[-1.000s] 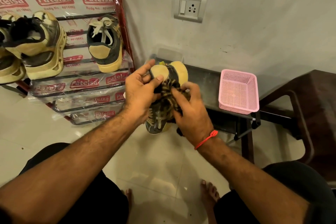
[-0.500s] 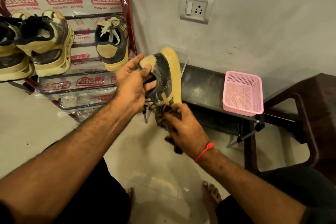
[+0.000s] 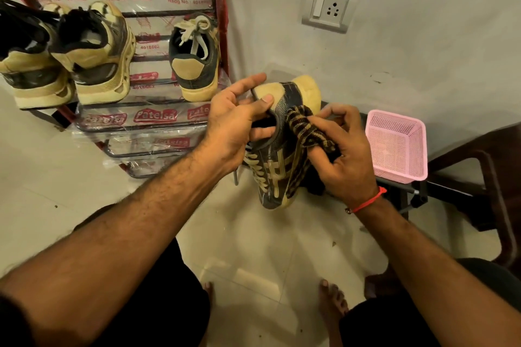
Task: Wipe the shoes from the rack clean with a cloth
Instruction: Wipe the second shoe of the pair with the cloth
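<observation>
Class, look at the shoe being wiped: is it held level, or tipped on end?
Tipped on end. The shoe hangs toe down, heel up; the left hand grips its collar, the right hand presses the cloth against it.

Wall: pale grey plaster with small scuffs and a thin crack at the far right top.
Switch plate: a white switch-and-socket plate set in the wall, right of centre.
Floor: glossy cream tiles with specks of dirt and soft glare.
Tabletop: a low dark tabletop against the wall at right, with a pink mesh basket on it.
Chair: a dark brown plastic chair at the far right.
Light: warm and dim.
</observation>
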Demonstrator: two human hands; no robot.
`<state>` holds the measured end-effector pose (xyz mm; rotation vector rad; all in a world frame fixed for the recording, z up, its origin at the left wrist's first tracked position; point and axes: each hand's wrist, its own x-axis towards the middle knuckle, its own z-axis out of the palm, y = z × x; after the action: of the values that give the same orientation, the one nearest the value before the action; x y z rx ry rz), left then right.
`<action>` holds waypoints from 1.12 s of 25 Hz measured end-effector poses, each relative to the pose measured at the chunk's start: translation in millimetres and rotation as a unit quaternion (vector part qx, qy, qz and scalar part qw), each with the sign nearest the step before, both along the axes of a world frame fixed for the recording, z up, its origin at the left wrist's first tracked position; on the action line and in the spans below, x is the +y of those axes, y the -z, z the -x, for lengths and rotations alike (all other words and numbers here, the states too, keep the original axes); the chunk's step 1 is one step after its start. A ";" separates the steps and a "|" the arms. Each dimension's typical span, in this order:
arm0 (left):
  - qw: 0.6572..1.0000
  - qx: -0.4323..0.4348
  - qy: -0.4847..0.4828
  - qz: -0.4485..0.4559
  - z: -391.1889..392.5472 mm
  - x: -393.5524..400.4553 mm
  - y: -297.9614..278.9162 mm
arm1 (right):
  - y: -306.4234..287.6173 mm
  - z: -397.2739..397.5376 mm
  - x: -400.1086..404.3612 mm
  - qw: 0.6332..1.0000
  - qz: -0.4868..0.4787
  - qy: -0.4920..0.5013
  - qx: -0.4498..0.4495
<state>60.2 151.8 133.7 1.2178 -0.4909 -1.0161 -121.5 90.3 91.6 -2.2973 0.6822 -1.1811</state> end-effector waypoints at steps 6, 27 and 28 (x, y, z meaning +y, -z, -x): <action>0.996 -0.052 0.067 0.003 11.5 -0.1 -1.0 | -11.7 18.1 -16.8 1.000 -0.011 -0.009 0.025; 0.922 -0.334 0.168 0.098 15.5 -14.5 44.1 | -12.3 16.7 -23.3 0.943 -0.285 0.029 -0.170; 0.934 -0.304 0.160 0.102 15.9 -14.8 43.0 | -11.0 17.5 -23.9 0.964 -0.232 0.039 -0.120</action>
<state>44.3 137.0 90.7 1.2779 -1.2839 -0.8131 -139.0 66.4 102.6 -1.7224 0.8582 -1.1629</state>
